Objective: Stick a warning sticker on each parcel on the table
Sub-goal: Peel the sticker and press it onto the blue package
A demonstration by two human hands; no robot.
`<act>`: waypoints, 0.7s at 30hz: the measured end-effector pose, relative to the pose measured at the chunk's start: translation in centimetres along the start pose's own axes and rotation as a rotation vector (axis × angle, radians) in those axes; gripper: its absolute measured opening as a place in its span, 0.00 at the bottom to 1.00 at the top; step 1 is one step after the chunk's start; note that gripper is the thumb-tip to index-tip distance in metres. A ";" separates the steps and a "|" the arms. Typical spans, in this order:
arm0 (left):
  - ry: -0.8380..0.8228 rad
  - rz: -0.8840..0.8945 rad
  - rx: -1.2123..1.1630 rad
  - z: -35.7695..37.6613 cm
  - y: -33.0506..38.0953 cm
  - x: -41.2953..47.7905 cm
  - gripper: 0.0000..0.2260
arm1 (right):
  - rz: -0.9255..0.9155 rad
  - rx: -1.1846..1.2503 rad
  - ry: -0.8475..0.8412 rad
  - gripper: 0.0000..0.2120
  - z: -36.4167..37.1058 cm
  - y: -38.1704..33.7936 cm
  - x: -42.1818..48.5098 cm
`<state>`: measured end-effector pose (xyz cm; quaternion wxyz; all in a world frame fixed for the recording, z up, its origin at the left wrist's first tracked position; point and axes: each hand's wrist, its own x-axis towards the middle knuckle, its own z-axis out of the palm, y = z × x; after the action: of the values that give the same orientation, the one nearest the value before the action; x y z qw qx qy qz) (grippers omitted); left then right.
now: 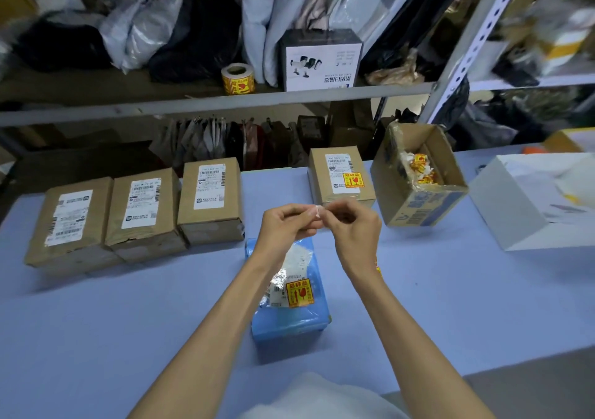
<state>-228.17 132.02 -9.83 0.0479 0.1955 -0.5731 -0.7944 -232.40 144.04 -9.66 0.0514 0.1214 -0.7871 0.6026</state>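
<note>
My left hand [286, 222] and my right hand [352, 225] meet above the table, both pinching a small white scrap of sticker backing [317, 210]. Below my wrists lies a blue plastic parcel [289, 306] with a yellow and red warning sticker [299, 292] on its label. A brown box parcel [341, 175] behind my hands also carries a yellow sticker [352, 180]. Three brown box parcels at the left [69, 222] [141, 211] [211, 198] show only white shipping labels. A bit of yellow sticker peeks out beside my right wrist [378, 269].
An open cardboard box [418, 199] with crumpled sticker scraps stands at the right, beside a white open box [515, 206]. A roll of warning stickers [237, 79] sits on the shelf behind the blue table [128, 322], next to a dark product box [320, 59] and several bags.
</note>
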 end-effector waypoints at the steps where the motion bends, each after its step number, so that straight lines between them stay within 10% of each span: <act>1: 0.013 -0.009 -0.005 0.1 0.0 0.1 0.03 | 0.002 0.008 -0.018 0.02 -0.1 -0.1 0.0; 21: -0.043 0.193 0.461 6.0 0.0 3.3 0.04 | 0.046 -0.084 -0.067 0.06 -6.0 0.5 3.3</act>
<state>-233.36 136.36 -9.05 0.0653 0.1289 -0.7561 -0.6384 -236.13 149.53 -7.78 0.0164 0.1212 -0.8155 0.5657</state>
